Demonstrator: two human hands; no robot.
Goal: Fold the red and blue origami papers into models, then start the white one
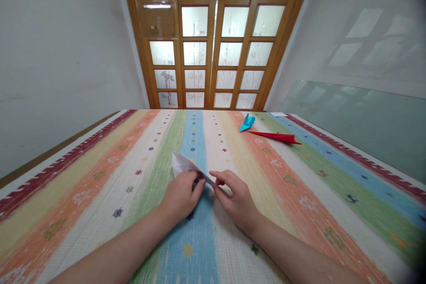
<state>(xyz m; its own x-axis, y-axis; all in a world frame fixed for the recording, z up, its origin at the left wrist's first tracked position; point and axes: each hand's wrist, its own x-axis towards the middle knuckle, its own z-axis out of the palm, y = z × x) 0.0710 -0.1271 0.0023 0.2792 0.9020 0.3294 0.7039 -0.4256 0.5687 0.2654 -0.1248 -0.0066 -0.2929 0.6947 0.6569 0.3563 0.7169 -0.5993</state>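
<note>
Where hands (181, 195) meet, white paper (182, 165)

Your work surface is a table covered by a striped woven cloth (100, 177): lengthwise bands of dark red, yellow, orange, white, green and blue with small motifs. On it, near centre, lies a white folded paper (183, 165). Far right of centre you have a small blue folded paper figure (247, 123), and just beside it a long red folded paper (278, 136).
</note>
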